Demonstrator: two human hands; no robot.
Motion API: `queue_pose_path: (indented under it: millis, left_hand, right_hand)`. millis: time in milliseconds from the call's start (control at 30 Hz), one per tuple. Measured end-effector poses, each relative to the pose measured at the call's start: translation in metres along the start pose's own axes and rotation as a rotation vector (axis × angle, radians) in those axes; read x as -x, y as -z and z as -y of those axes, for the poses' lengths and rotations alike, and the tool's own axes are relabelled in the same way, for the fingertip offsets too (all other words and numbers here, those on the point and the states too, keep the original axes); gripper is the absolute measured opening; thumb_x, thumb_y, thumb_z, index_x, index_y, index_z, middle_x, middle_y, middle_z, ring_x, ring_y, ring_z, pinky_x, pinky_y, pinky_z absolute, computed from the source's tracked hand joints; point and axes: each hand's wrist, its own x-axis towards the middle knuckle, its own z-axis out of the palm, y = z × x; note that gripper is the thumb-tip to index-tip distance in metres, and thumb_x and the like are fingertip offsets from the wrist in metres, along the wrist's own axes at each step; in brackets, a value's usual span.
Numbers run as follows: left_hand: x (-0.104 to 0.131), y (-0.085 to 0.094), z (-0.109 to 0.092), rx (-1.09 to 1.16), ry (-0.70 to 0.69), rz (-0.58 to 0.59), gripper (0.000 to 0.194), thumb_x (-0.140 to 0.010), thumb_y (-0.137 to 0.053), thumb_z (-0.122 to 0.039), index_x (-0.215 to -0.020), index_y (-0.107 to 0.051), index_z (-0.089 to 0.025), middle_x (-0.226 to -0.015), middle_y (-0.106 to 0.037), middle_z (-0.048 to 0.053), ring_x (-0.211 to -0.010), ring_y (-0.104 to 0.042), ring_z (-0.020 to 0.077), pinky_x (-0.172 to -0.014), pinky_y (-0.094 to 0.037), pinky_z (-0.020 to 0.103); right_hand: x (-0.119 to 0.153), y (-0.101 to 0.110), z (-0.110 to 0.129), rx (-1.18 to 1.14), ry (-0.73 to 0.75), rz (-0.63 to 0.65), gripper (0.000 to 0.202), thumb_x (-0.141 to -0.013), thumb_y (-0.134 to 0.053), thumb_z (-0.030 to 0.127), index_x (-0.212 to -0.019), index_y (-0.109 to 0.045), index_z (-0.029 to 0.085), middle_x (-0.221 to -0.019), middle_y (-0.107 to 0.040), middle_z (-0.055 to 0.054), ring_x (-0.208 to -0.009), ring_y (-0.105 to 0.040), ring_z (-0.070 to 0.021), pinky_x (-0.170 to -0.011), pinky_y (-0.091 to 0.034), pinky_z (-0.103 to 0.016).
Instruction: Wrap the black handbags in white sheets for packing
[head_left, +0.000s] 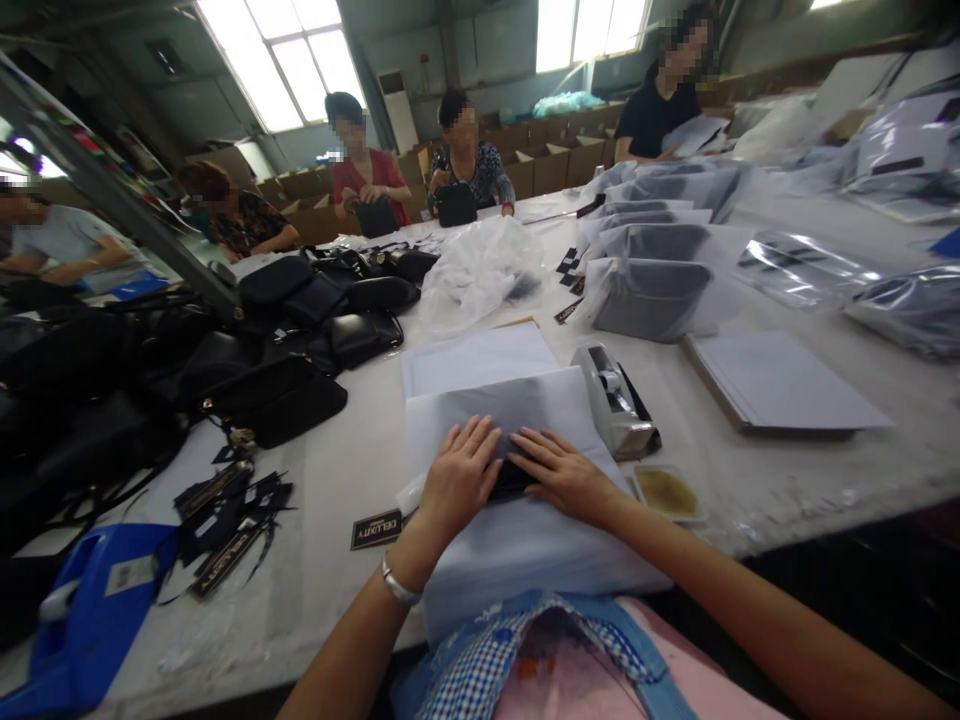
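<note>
Both hands lay palm down with fingers spread, closed on nothing: the left hand (463, 465) and the right hand (561, 472) sloped toward each other, near but apart, on a translucent white sheet (574, 405). A dark item (514, 482) lay under and between them, showing black in the gap and grey through the sheet; the hands hid most of it, so whether it was a bag could not be told for sure. The step in hand looked to be smoothing the sheet over that item, and the next move seemed to call for light, even pressure and a steady edge. Just beyond the right hand stood a grey tape dispenser (616, 400), with a stack of white sheets (787, 378) farther out to its right and wrapped bags (651, 300) ahead. Left of the left hand, the white-topped bench (322, 500) carried a printed tag (376, 530) close by, then a heap of black bags (270, 405) and, nearer the body, a blue plastic object (97, 610). Well past both hands, a person in a red top (397, 182) sat among other co-workers, before open cartons (547, 172) and bright windows (289, 60).
</note>
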Motion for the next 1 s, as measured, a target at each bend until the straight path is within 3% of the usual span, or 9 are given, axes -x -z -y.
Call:
queue_pose_path:
  millis: [133,300,533,667,767,1000]
  left_hand:
    - [0.006,-0.02,-0.003,-0.012,0.006,0.073,0.05,-0.096,-0.053,-0.027,-0.144,-0.044,-0.014,-0.155,-0.037,0.012,-0.144,-0.032,0.0298,-0.115,-0.035,0.05]
    - [0.018,-0.024,-0.002,0.014,0.007,0.065,0.049,-0.097,-0.051,-0.026,-0.144,-0.043,-0.016,-0.156,-0.036,0.01,-0.146,-0.029,0.0283,-0.117,-0.033,0.05]
    - [0.017,-0.023,0.0,0.091,0.019,0.053,0.05,-0.096,-0.051,-0.026,-0.145,-0.043,-0.018,-0.156,-0.036,0.01,-0.146,-0.029,0.0277,-0.117,-0.032,0.051]
    - [0.017,-0.023,0.001,0.121,0.029,0.053,0.049,-0.097,-0.05,-0.026,-0.144,-0.043,-0.019,-0.156,-0.036,0.009,-0.146,-0.029,0.0273,-0.118,-0.03,0.051]
    - [0.017,-0.022,0.002,0.137,0.033,0.063,0.048,-0.097,-0.05,-0.027,-0.144,-0.043,-0.019,-0.156,-0.037,0.01,-0.146,-0.03,0.0268,-0.118,-0.03,0.051]
    - [0.012,-0.015,0.005,0.194,0.054,0.109,0.049,-0.096,-0.053,-0.035,-0.143,-0.045,-0.02,-0.155,-0.039,0.009,-0.145,-0.031,0.0265,-0.118,-0.029,0.049]
  right_hand:
    - [0.026,0.021,0.008,-0.157,-0.056,0.002,0.03,-0.094,-0.061,0.023,-0.124,-0.064,0.021,-0.132,-0.061,-0.01,-0.128,-0.05,-0.0271,-0.109,-0.04,-0.047]
    - [0.051,0.028,0.02,-0.385,-0.173,0.18,0.039,-0.084,-0.073,0.045,-0.116,-0.068,0.023,-0.106,-0.069,-0.007,-0.101,-0.061,-0.0237,-0.089,-0.05,-0.036]
    - [0.043,0.016,0.015,-0.473,-0.238,0.321,0.026,-0.078,-0.08,0.043,-0.093,-0.073,0.023,-0.091,-0.069,-0.003,-0.089,-0.063,-0.0205,-0.08,-0.048,-0.029]
    - [0.039,0.017,0.013,-0.497,-0.263,0.336,0.014,-0.087,-0.071,0.036,-0.092,-0.076,0.024,-0.091,-0.071,-0.002,-0.086,-0.065,-0.0181,-0.081,-0.048,-0.027]
    - [0.036,0.02,0.013,-0.501,-0.25,0.345,0.019,-0.094,-0.059,0.033,-0.091,-0.077,0.025,-0.089,-0.072,-0.002,-0.084,-0.067,-0.0171,-0.08,-0.049,-0.026]
    - [0.024,0.03,0.013,-0.48,-0.277,0.3,0.021,-0.095,-0.058,0.032,-0.091,-0.076,0.024,-0.088,-0.072,-0.002,-0.082,-0.067,-0.0166,-0.077,-0.049,-0.026]
